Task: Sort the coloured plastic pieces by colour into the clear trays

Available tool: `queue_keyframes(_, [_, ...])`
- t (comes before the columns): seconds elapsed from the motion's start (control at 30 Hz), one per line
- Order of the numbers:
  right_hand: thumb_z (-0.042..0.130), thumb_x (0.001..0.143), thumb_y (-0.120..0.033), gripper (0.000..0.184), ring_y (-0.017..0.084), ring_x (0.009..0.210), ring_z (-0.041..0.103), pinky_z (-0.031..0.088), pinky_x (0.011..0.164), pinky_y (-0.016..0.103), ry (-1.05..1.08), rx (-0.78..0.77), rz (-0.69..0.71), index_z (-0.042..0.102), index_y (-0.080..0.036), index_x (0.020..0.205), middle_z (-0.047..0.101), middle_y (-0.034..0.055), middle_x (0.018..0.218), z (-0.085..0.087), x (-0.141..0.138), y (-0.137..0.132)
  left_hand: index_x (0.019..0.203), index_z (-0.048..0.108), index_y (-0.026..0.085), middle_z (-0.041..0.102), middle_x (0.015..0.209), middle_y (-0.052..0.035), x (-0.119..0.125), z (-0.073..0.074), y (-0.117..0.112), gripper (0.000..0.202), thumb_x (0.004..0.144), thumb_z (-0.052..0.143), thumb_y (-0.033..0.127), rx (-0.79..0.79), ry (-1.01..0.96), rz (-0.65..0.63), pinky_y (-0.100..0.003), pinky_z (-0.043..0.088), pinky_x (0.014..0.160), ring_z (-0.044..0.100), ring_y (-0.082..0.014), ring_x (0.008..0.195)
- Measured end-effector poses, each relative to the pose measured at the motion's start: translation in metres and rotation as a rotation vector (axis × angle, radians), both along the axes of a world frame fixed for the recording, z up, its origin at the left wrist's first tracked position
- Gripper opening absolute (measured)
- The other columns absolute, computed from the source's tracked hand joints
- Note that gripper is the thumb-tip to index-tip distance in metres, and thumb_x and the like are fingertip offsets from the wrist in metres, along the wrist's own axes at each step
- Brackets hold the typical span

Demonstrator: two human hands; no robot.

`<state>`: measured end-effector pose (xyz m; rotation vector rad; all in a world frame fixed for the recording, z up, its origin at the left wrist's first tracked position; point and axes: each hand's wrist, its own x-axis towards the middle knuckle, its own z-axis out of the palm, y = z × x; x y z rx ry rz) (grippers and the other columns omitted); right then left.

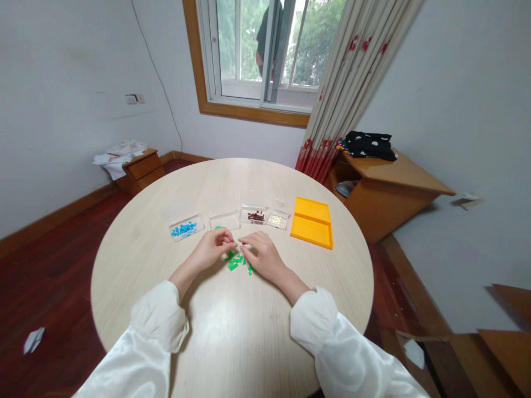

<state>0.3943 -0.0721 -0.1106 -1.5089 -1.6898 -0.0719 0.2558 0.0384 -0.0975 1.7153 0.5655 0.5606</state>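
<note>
My left hand (213,245) and my right hand (264,255) meet over the middle of the table, fingertips close together. The left thumb and fingers are pinched; what they hold is too small to name. On the right, thumb and forefinger are curled in a loose pinch facing the left fingertips, and any piece there is unclear. Small green plastic pieces (233,263) lie scattered on the tabletop beneath and between both hands. Just beyond the left fingers stands a clear plastic box (229,222), with a bit of green showing at its near edge, partly hidden by that hand.
On the round table (232,342), a clear box of blue pieces (185,229) stands left. Brown pieces (255,216) and pale yellow pieces (276,220) fill boxes further right, beside an open orange case (312,222). A wooden cabinet (390,188) stands beyond; a person (262,41) is outside the window.
</note>
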Motion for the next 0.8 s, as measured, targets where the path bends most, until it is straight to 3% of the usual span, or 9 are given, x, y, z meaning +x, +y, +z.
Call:
queue_keyframes(0.23, [0.059, 0.085, -0.025, 0.009, 0.017, 0.078, 0.056, 0.04, 0.072, 0.03, 0.004, 0.008, 0.007, 0.065, -0.018, 0.084, 0.067, 0.004, 0.08, -0.001, -0.005, 0.0, 0.07, 0.045, 0.017, 0.058, 0.057, 0.004, 0.004, -0.004, -0.006, 0.03, 0.061, 0.071, 0.03, -0.122, -0.064, -0.04, -0.021, 0.041, 0.053, 0.054, -0.0097, 0.052])
queue_keyframes(0.43, [0.058, 0.085, -0.028, 0.016, 0.016, 0.073, 0.053, 0.039, 0.069, 0.03, -0.022, -0.007, -0.001, 0.063, -0.018, 0.074, 0.064, 0.0027, 0.072, -0.001, -0.003, -0.001, 0.07, 0.046, 0.017, 0.054, 0.05, 0.0051, 0.003, -0.006, -0.004, 0.029, 0.064, 0.07, 0.033, -0.089, -0.069, -0.051, -0.021, 0.039, 0.052, 0.052, -0.0092, 0.049])
queue_keyframes(0.57, [0.055, 0.086, -0.024, 0.013, 0.017, 0.077, 0.054, 0.04, 0.072, 0.03, -0.02, 0.036, -0.048, 0.062, -0.018, 0.077, 0.064, 0.0036, 0.076, 0.001, 0.006, 0.0, 0.073, 0.049, 0.016, 0.061, 0.058, -0.0002, 0.003, -0.009, -0.003, 0.024, 0.07, 0.063, 0.036, -0.031, -0.026, -0.01, -0.023, 0.041, 0.052, 0.054, -0.0117, 0.051])
queue_keyframes(0.67, [0.051, 0.088, -0.024, 0.014, 0.018, 0.079, 0.055, 0.041, 0.075, 0.032, 0.0, 0.113, -0.175, 0.061, -0.018, 0.078, 0.064, 0.0049, 0.078, 0.003, 0.026, -0.001, 0.079, 0.056, 0.015, 0.063, 0.066, -0.0042, 0.002, -0.015, 0.0, 0.021, 0.076, 0.054, 0.036, 0.092, 0.055, 0.094, -0.027, 0.042, 0.054, 0.057, -0.0154, 0.059])
queue_keyframes(0.8, [0.049, 0.087, -0.028, 0.018, 0.019, 0.076, 0.055, 0.04, 0.073, 0.032, 0.036, 0.168, -0.436, 0.06, -0.018, 0.076, 0.064, 0.0054, 0.076, 0.008, 0.067, -0.007, 0.086, 0.066, 0.014, 0.061, 0.081, -0.0076, 0.003, -0.024, 0.001, 0.026, 0.083, 0.045, 0.029, 0.492, 0.13, 0.14, -0.035, 0.045, 0.074, 0.056, -0.019, 0.079])
